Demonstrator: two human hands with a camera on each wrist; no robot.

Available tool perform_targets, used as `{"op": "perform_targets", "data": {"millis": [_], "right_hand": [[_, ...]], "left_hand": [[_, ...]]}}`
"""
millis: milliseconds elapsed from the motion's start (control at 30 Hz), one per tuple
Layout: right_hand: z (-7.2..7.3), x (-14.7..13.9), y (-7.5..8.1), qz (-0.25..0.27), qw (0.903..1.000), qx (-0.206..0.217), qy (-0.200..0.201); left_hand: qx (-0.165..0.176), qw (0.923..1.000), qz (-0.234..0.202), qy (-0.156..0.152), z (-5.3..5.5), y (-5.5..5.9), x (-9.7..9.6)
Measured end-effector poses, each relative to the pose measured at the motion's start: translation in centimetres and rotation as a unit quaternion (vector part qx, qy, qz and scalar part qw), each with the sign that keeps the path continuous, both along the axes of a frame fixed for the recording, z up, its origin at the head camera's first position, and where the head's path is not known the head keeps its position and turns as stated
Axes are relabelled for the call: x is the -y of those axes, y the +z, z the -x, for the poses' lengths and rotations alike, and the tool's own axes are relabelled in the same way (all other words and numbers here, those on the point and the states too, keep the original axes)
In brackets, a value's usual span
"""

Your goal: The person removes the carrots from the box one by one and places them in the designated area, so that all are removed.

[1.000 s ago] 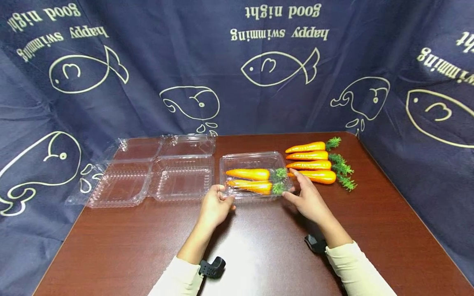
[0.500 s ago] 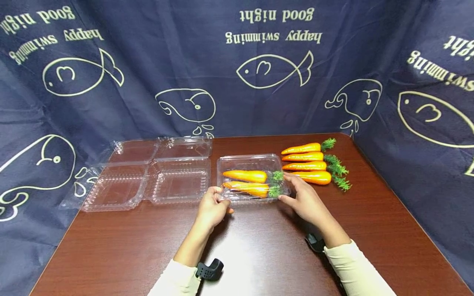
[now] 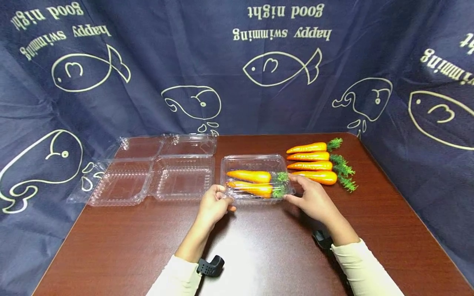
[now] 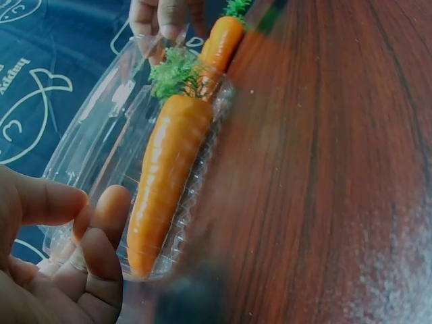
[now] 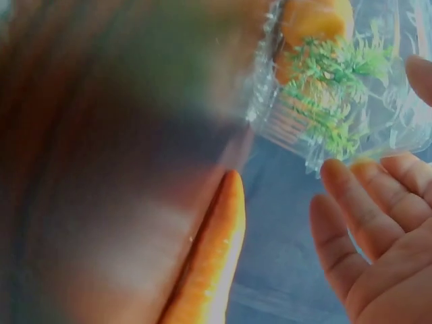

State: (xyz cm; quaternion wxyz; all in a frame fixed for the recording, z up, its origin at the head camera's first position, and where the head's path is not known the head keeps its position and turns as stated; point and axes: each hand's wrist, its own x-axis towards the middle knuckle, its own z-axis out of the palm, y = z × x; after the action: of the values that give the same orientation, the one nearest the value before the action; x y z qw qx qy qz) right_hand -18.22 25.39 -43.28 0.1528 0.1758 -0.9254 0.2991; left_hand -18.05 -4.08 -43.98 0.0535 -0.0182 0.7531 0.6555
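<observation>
A clear plastic clamshell box [image 3: 252, 161] lies on the table with two orange carrots [image 3: 249, 176] with green tops inside, seen through its lid. Whether the lid is fastened, I cannot tell. My left hand [image 3: 214, 206] pinches the box's front left corner between thumb and fingers; the left wrist view shows the nearer carrot [image 4: 169, 169] right beside it. At the other end, my right hand [image 3: 312, 200] holds the front right corner, thumb at the front and fingers along the side. In the right wrist view its fingertips [image 5: 335, 174] meet the box's edge near the green tops.
Several more carrots [image 3: 310, 165] lie in a row right of the box, the nearest [image 3: 320, 177] close to my right fingers. Two clear clamshell boxes [image 3: 181, 198] stand open side by side at the left. A dark blue patterned curtain [image 3: 229, 111] hangs behind the table [image 3: 266, 255].
The head view shifts a little and back. Both hands keep their places on the box; the right hand's fingers sit slightly lower along its side and the right forearm has moved slightly rightward.
</observation>
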Motion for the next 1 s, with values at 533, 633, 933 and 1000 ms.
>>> {"op": "perform_targets", "data": {"millis": [533, 633, 933, 1000], "right_hand": [[-0.5, -0.3, 0.6, -0.045, 0.9982, -0.036, 0.016], [-0.5, -0.2, 0.8, -0.042, 0.9986, -0.028, 0.015], [0.1, 0.0, 1.9, -0.006, 0.9979, -0.061, 0.02], [0.2, 0.0, 2.0, 0.002, 0.9972, -0.07, 0.024]], "left_hand": [[-0.038, 0.999, 0.024, 0.005, 0.0, -0.5, -0.1], [-0.043, 0.9987, 0.026, -0.004, -0.2, -0.6, 0.1], [-0.037, 0.9959, 0.078, -0.026, -0.8, 0.1, 0.7], [-0.036, 0.9949, 0.091, -0.027, -0.8, 0.2, 1.0]]}}
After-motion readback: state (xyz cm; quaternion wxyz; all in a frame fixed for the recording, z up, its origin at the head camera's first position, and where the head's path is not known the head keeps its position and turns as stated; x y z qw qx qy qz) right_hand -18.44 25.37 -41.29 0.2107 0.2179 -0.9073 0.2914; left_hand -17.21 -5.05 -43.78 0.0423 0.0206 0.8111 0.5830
